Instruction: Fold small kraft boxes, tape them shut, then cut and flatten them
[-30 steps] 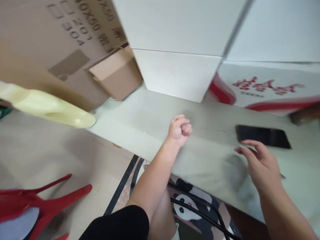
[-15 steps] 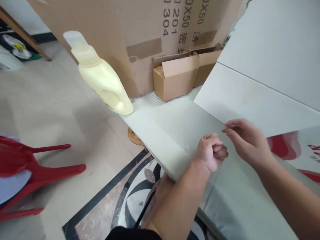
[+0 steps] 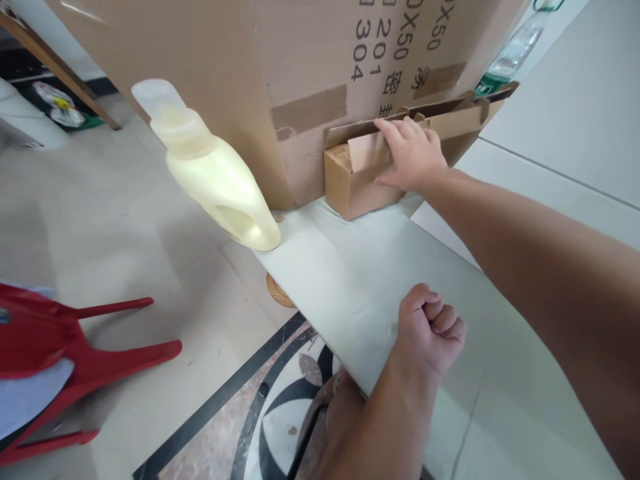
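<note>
My left hand [image 3: 431,328] is closed in a fist above the pale table top [image 3: 345,280]. Whatever it may hold is hidden inside the fingers. My right hand [image 3: 413,152] reaches forward to a small cardboard box [image 3: 370,192]. Its fingers are apart and lie over the box's raised front flap, with the thumb down against the front side. The fingertips are at the top opening; the inside of the box is mostly out of sight. A pale yellow bottle [image 3: 220,190] with a translucent cap stands at the table's left edge.
Behind the small box rises a large printed carton [image 3: 310,60]. A clear bottle with a green label [image 3: 515,57] is at the upper right, near white panels [image 3: 575,140]. On the floor to the left is a red plastic stool [image 3: 90,347].
My right hand has moved forward and left, from beside my left fist to the small box. The left hand stays a fist. The view has shifted a little.
</note>
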The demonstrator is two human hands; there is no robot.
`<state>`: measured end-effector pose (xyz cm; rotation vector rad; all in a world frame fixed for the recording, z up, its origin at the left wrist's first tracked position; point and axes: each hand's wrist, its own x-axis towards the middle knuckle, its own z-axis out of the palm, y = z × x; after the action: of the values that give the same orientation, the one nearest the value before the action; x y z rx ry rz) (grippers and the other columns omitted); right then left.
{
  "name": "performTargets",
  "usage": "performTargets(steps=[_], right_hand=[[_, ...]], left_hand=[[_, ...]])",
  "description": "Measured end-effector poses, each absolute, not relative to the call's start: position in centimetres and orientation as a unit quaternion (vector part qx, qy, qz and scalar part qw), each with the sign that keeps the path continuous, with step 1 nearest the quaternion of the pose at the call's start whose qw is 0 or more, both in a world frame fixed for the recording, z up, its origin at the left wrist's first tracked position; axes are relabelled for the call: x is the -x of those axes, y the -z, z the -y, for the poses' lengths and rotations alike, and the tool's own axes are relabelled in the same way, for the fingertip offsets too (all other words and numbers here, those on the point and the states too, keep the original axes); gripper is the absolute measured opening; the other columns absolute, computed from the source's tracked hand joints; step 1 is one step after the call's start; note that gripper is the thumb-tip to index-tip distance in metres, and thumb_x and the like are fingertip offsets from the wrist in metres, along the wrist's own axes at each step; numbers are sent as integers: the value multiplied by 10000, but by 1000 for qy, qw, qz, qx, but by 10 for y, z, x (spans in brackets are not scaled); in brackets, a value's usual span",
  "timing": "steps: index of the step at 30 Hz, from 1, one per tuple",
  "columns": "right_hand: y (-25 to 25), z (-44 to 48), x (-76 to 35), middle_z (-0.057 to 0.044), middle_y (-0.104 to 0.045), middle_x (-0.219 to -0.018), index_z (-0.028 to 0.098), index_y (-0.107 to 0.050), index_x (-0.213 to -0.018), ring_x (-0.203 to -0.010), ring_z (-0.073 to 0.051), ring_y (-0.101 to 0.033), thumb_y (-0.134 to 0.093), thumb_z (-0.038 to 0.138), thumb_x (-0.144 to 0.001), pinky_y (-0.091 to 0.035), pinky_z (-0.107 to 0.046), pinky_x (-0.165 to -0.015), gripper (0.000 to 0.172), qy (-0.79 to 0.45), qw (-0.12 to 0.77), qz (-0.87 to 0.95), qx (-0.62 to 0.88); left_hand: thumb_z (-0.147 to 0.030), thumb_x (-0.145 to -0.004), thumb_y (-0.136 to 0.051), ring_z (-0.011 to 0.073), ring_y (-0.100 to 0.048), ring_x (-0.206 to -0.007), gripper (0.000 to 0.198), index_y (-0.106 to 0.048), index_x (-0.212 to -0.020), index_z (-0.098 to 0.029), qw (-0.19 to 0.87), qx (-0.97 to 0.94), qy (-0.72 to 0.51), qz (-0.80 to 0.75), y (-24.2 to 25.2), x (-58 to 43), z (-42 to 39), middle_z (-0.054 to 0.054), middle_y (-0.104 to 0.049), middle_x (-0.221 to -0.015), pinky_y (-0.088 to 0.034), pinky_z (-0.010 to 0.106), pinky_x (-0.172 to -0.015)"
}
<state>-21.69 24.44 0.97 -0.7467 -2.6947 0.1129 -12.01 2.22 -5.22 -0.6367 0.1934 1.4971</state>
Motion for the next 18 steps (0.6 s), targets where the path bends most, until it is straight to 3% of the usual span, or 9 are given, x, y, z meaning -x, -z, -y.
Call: performTargets(steps=[3,7,11,18], right_hand=[[-10,-246,212,-209,-548,-1478,54,-605,-1321,-1431,-386,-463,-806,457,-706,-221,-617,-1170,762,-36,166,952,253],[-12,-235,194,-136,-666,-1251,121,-656,-1040,-1271,-353,-580,-837,298,-753,-308,-623,-1147,383,-52,150,955,250],[-15,-214,173,-90,-675,-1082,196,-608,-947,-1114,-336,-632,-697,257,-866,-429,-578,-1038,135,-30,92,964,246],[-27,-163,137,-77,-669,-1034,249,-547,-925,-948,-299,-639,-605,340,-901,-507,-479,-834,111,4,57,970,234]], left_hand=[[-26,-550,-505,87,-2,-448,472,-70,-611,-198,683,283,-667,-91,53,122,-23,-67,7,-544,-77,199,-404],[-12,-549,-505,84,-12,-436,482,-68,-633,-197,681,286,-667,-97,50,119,-21,-70,5,-535,-69,203,-406],[-18,-578,-476,80,-32,-412,449,-65,-624,-194,686,278,-666,-94,48,112,-16,-66,-11,-510,-68,208,-404],[-41,-599,-499,63,-89,-389,441,-91,-637,-205,638,163,-735,-166,41,97,0,-77,-71,-483,-73,223,-418]])
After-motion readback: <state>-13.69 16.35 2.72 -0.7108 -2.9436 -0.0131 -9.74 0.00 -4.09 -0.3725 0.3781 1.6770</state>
